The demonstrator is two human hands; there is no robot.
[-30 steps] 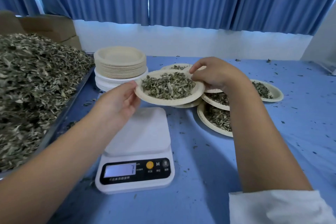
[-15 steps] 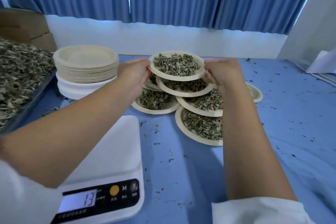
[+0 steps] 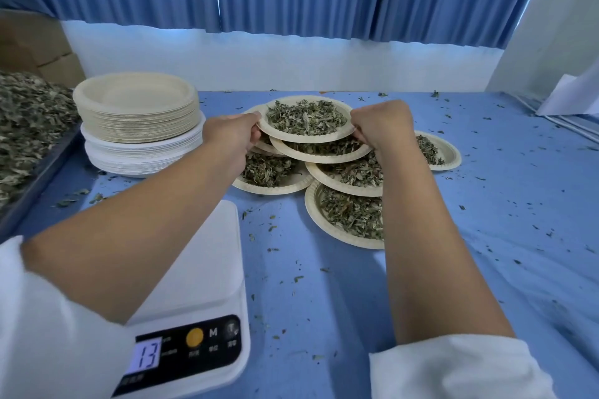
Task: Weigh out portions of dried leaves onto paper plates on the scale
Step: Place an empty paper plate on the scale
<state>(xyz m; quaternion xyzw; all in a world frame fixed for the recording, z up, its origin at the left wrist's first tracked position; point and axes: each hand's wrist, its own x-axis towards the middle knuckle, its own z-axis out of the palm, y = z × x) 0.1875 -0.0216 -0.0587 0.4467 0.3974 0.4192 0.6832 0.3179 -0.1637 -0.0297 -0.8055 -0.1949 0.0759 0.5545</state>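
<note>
Cloth of plain blue covers the table (image 3: 324, 301), which carries everything. At the far left lies a big heap of dried leaves (image 3: 29, 126). Just right of it stands a tall stack of empty plates (image 3: 136, 113). The scale (image 3: 207, 253) sits near and left, its platform bare, its display reading 13. Beyond it, in the middle, a cluster of filled plates (image 3: 311, 215) overlaps. At the far end of that cluster is the topmost plate (image 3: 308, 139), level and loaded with a portion of leaves; whether it rests on the plate beneath or hangs just clear cannot be told. The left hand (image 3: 233, 133) pinches its left rim and the right hand (image 3: 381, 125) its right rim, fingers curled on the edge. Leaf crumbs (image 3: 271, 228) dot the cloth.

The plate looks light and thin, likely to bend if taken by one edge alone, so a hold on two opposite rims suits it. The leaves seem dry, loose and brittle; a tilt or jolt would probably spill them, so it wants keeping level and a gentle set-down.
</note>
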